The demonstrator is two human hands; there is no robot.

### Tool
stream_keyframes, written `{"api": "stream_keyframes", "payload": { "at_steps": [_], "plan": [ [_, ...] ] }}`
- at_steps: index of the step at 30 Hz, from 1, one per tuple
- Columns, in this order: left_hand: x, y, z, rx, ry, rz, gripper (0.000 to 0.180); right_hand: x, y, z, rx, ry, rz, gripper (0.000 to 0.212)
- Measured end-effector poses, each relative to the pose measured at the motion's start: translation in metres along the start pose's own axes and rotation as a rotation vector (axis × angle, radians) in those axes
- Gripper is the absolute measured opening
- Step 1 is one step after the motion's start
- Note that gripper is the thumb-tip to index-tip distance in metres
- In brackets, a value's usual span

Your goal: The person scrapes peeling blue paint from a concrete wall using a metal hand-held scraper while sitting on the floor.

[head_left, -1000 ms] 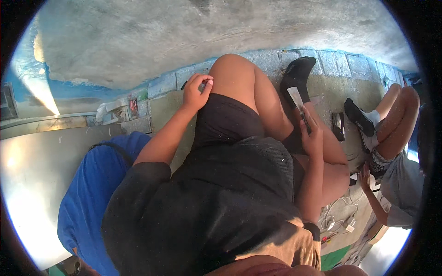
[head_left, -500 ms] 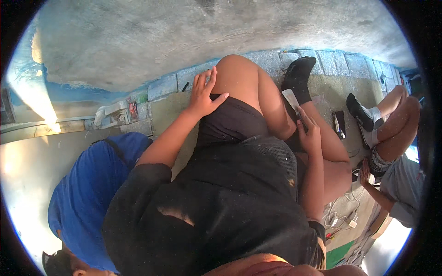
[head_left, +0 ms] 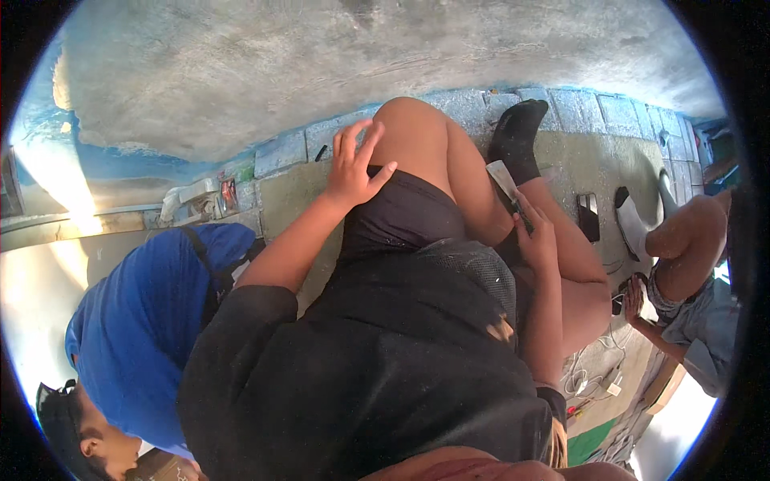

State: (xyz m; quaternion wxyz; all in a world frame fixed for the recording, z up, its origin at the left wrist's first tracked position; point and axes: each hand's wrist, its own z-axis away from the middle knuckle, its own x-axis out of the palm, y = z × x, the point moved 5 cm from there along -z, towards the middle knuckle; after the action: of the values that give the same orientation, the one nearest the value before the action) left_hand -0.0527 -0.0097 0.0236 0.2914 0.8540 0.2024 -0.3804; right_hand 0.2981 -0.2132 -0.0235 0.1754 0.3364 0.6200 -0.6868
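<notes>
My left hand point(head_left: 353, 170) is open, its fingers spread beside my bent knee and over the edge of my dark shorts. It holds nothing. In my right hand point(head_left: 539, 239) is a putty knife point(head_left: 502, 178) with a flat, pale metal blade and a dark handle. The fingers are closed round the handle, hiding part of it. Its blade points up and to the left, next to my lower leg and below my black-socked foot point(head_left: 517, 140).
A dark phone point(head_left: 589, 216) lies on the floor right of my leg. White cables and a charger point(head_left: 613, 382) lie farther back. One person in a blue shirt point(head_left: 144, 321) is close at left; another sits at right, a hand point(head_left: 634, 301) on the floor. A rough grey wall point(head_left: 361, 72) rises ahead.
The person in blue has leaned, bringing the head more into view. The person at right has shifted their legs. My own hands have hardly moved.
</notes>
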Motion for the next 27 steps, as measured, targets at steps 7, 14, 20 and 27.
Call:
{"api": "stream_keyframes", "payload": {
  "at_steps": [7, 14, 20, 27],
  "plan": [
    [0.008, 0.002, 0.001, 0.144, -0.085, -0.176, 0.064, -0.006, 0.001, -0.004, -0.025, 0.020, 0.002, 0.050],
    [0.004, -0.009, 0.024, 0.037, -0.058, -0.085, 0.057, 0.001, 0.002, -0.002, -0.037, 0.004, -0.033, 0.047],
    [0.005, -0.001, 0.010, 0.080, -0.155, -0.153, 0.062, 0.002, 0.004, -0.003, -0.005, -0.025, -0.022, 0.044],
    [0.006, 0.004, 0.000, 0.072, -0.058, -0.016, 0.047, -0.006, 0.010, -0.007, -0.013, -0.007, -0.024, 0.044]
  ]
}}
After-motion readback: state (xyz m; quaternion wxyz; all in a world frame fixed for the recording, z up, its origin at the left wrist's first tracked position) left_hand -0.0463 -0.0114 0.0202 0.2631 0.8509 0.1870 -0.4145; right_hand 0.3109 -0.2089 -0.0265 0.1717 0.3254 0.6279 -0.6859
